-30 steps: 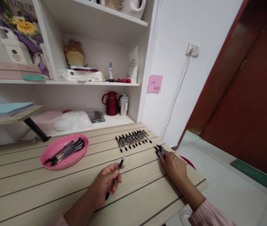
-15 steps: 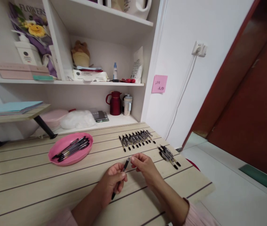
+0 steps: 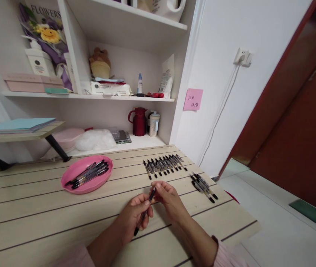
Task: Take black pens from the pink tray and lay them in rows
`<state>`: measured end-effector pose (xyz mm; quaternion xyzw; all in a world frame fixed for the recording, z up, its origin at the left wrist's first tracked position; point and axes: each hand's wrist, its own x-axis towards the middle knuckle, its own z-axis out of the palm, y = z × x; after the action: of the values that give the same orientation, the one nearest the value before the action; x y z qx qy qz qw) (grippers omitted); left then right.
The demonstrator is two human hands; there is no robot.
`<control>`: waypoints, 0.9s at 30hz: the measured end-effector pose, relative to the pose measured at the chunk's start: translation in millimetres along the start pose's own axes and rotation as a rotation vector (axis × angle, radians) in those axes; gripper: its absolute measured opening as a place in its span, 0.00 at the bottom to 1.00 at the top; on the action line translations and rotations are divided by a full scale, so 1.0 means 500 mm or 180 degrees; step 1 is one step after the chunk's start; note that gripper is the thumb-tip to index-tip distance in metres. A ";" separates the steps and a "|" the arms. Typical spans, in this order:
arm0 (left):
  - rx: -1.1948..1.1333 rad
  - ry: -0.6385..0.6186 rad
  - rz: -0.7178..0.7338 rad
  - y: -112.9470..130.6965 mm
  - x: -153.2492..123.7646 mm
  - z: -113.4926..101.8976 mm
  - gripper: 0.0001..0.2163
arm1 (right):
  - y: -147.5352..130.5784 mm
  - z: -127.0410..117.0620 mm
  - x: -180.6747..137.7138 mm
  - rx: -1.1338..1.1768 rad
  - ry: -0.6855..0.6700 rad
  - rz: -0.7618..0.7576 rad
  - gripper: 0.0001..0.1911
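My left hand (image 3: 134,215) is closed round the middle of a pen (image 3: 152,195), its dark end showing below the palm. The pen slants up to the right, over the table. My right hand (image 3: 169,198) is pinched on the pen's upper end, and its thumb and fingertips hide the tip. Just beyond my hands lies a row of several black-ended pens (image 3: 164,165), side by side. A looser group of pens (image 3: 203,186) rests to the right of my right hand.
A pink dish (image 3: 69,173) with several pens in it stands on the slatted table (image 3: 49,215) to the left. Behind it is a shelf with a dark red jug (image 3: 139,122), a cup (image 3: 154,124) and a plastic bag (image 3: 95,140). The table's right edge drops to the floor.
My right fingertips have moved from just beside the pen's upper end onto it. My left hand keeps its hold on the pen. The whole view has shifted slightly.
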<state>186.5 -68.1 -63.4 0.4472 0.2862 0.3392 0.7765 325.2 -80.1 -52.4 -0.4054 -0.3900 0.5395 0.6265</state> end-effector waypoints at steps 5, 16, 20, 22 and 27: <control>0.0108 -0.0070 -0.0070 0.000 0.002 -0.002 0.09 | 0.000 0.002 -0.001 -0.0055 -0.0070 0.0012 0.18; 0.0137 -0.0003 -0.0129 0.004 -0.001 -0.001 0.10 | 0.000 0.000 -0.002 0.0219 -0.0161 0.0120 0.18; 0.0133 0.0014 -0.0126 0.006 -0.003 0.001 0.11 | 0.002 -0.001 -0.004 0.0332 -0.0104 0.0177 0.17; 0.0132 -0.0013 -0.0145 0.004 -0.001 -0.001 0.11 | 0.002 -0.001 -0.004 0.0228 -0.0127 0.0175 0.16; 0.0120 -0.0113 -0.0107 -0.002 0.005 -0.008 0.11 | 0.001 0.001 -0.005 0.0454 -0.0116 0.0203 0.17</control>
<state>185.1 -64.6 -66.4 0.4628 0.2862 0.3128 0.7785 324.3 -82.6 -52.6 -0.3622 -0.3488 0.5928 0.6291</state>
